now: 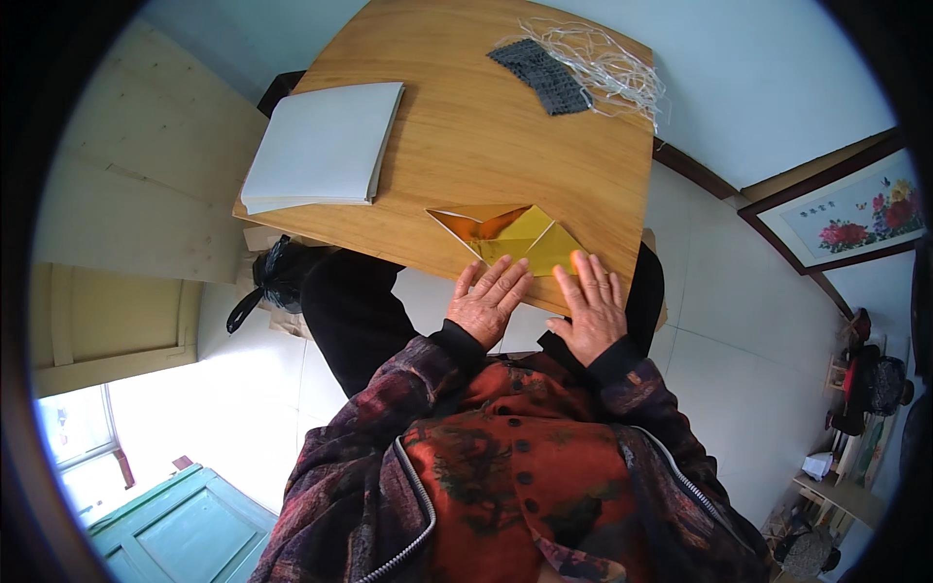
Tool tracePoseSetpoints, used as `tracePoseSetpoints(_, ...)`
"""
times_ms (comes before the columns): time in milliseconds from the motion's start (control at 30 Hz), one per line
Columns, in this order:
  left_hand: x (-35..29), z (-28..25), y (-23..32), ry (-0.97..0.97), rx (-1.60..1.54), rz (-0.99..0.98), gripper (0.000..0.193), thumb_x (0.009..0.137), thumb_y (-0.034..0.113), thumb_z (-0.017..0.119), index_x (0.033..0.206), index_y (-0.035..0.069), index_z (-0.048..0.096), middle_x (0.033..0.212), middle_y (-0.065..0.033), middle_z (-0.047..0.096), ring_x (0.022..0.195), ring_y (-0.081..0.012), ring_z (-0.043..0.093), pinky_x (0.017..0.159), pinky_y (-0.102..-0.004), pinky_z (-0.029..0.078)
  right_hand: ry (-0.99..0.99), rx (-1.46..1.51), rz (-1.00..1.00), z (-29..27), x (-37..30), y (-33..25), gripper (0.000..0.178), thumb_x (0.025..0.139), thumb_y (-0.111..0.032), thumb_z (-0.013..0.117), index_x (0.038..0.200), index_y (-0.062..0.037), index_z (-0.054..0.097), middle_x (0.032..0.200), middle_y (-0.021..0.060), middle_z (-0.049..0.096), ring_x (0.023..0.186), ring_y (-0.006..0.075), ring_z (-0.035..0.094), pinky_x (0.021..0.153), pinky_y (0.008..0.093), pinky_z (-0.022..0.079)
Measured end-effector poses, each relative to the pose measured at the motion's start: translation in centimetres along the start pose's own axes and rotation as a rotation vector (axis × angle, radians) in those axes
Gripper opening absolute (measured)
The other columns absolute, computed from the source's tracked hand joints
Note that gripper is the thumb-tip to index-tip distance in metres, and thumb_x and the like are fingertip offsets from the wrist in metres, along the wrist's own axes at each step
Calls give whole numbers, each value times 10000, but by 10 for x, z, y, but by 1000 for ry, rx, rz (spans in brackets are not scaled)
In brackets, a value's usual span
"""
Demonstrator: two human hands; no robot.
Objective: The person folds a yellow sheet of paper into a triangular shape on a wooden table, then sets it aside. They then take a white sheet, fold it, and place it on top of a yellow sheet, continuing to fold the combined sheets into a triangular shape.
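A partly folded sheet of shiny gold paper [515,229] lies on the wooden table [466,126], close to its near edge. White lines show along some of its creases and borders. My left hand [488,299] rests flat with its fingertips on the paper's near edge, fingers stretched out. My right hand [591,309] lies at the paper's right corner, fingers extended and touching it. Neither hand grips anything; both press from above.
A stack of white paper [323,144] sits on the table's left. Toward the far right lie a dark grey woven piece [542,76] and a tangle of pale strings [612,73]. A black plastic bag [282,277] is below the table's left side. A framed flower picture [855,209] is at the right.
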State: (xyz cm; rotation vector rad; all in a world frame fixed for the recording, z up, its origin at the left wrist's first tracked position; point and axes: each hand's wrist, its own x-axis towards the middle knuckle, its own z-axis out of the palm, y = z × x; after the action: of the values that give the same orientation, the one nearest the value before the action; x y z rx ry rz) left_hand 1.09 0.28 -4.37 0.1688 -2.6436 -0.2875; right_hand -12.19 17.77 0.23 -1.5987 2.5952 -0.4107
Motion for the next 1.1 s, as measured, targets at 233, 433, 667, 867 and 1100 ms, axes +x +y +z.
tracePoseSetpoints(233, 1, 1, 2, -9, -60, -38, 451, 847, 112, 586, 1295, 164, 586, 1448, 1, 513, 1346, -188, 469, 1107, -480, 309, 15, -100, 169, -8, -2, -9, 875, 772, -467, 728, 1443, -14, 395, 1583, 157, 257, 1472, 334, 210, 1156, 564, 185)
tracePoseSetpoints(433, 2, -2, 2, -45, -42, -44, 474, 836, 126, 615, 1306, 162, 563, 1435, 0, 523, 1332, -183, 482, 1111, -480, 301, -38, 39, 5, 15, 12, -33, 894, 786, -500, 707, 1480, -58, 357, 1590, 118, 252, 1473, 301, 212, 1165, 557, 159)
tracePoseSetpoints(667, 0, 0, 1, -47, -26, -43, 430, 864, 132, 615, 1290, 178, 579, 1430, 9, 527, 1324, -183, 491, 1096, -475, 312, -33, 28, 134, -7, -1, 1, 888, 766, -428, 743, 1480, -72, 354, 1589, 112, 261, 1467, 299, 237, 1168, 535, 176)
tracePoseSetpoints(867, 0, 1, 2, -36, -42, -53, 440, 847, 136, 618, 1283, 176, 585, 1440, 11, 518, 1338, -187, 476, 1102, -474, 308, 114, 73, 59, -4, 21, -14, 596, 859, -254, 682, 1374, -41, 471, 1514, 91, 387, 1412, 291, 337, 1143, 517, 250)
tracePoseSetpoints(1100, 0, -4, 1, -89, -15, -30, 485, 849, 137, 595, 1331, 166, 549, 1466, 7, 488, 1361, -186, 444, 1117, -476, 294, 118, 113, -81, 17, 42, -16, 498, 886, -186, 638, 1349, -50, 517, 1485, 74, 428, 1397, 258, 368, 1125, 445, 315)
